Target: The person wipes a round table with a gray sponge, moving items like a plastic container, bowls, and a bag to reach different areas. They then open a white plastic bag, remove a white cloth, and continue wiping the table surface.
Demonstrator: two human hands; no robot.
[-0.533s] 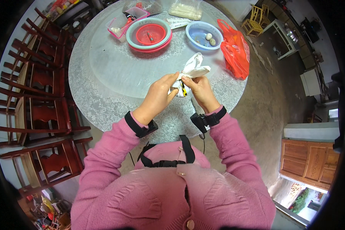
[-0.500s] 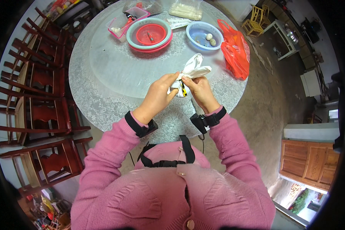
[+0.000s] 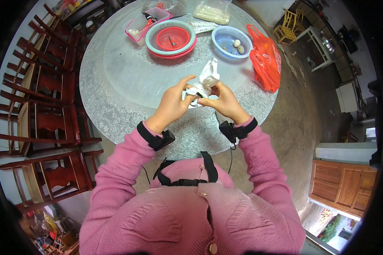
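Note:
Both my hands are closed on a crumpled white plastic bag over the near part of the round table. My left hand grips its left side, with thumb low and index finger stretched upward. On the other side, my right hand pinches it between thumb and fingers. The bag's loose end stands up above the fingers. A small dark patch shows between the thumbs; what is inside I cannot make out.
Beyond my hands are a pale green basin stacked with red ones, a blue basin with eggs, and a red plastic bag. A pink-rimmed box sits behind. Dark red chairs line the left.
The white bag has turned in my hands. Its two upright loops have become one crumpled end, and its yellow-and-black marking is out of sight. My right hand has shifted slightly right.

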